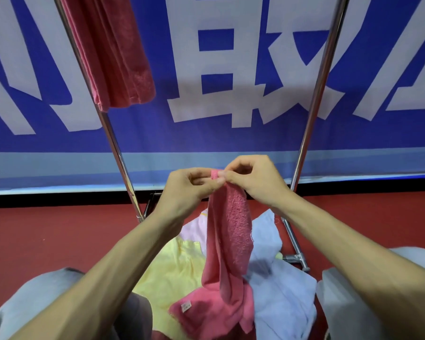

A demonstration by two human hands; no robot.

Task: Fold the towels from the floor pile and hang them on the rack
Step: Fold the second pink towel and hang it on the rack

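A pink towel (227, 244) hangs down from my two hands in the middle of the view, its lower end with a white label lying on the floor pile. My left hand (187, 190) and my right hand (253, 180) pinch its top edge side by side, fingertips almost touching. Under it lie a yellow towel (172, 273), a pale blue towel (282, 290) and a pale pink towel (194, 229). A folded pink towel (115, 50) hangs on the metal rack (113, 141) at the upper left.
The rack's two chrome legs slope outward, the right leg (317, 89) running down to a foot bar (295, 246) on the red floor (47, 234). A blue banner with large white characters (221, 69) fills the wall behind. My grey-clad knees (35, 305) flank the pile.
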